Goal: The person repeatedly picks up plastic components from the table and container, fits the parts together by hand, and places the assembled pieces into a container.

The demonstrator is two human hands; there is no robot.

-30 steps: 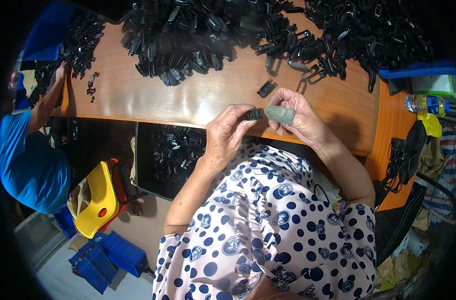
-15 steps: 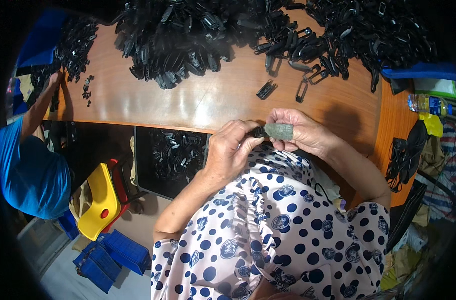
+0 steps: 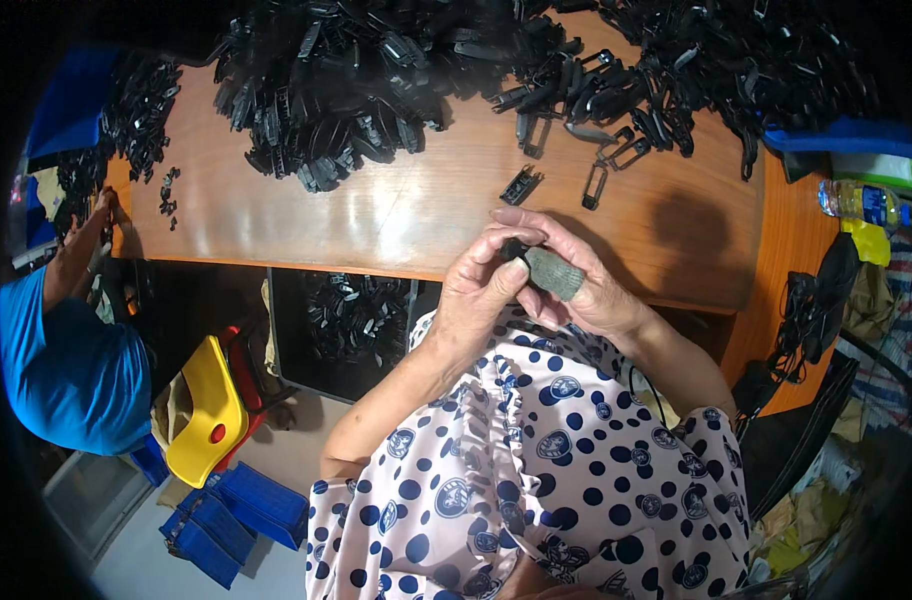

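My left hand (image 3: 472,298) and my right hand (image 3: 604,296) meet just over the table's near edge. Between their fingertips is a small black plastic part (image 3: 513,248), mostly covered by the fingers. Both hands are closed on it. A grey-green knitted cover (image 3: 554,274) sits on my right thumb, which presses toward the part. Just beyond the hands, a black clip-like piece (image 3: 521,185) lies on the wooden table (image 3: 396,215). A thin black rectangular frame (image 3: 594,187) rests to its right.
Heaps of black plastic parts (image 3: 326,100) cover the far side. Below the table edge, a dark bin (image 3: 294,345) holds more parts. A co-worker in a blue shirt (image 3: 71,360) works at the left, near a yellow chair (image 3: 204,410). A plastic bottle (image 3: 861,203) lies at the right.
My hands have drawn closer together, and the right thumb has tilted downward over the part. The co-worker's arm at the left has shifted slightly.
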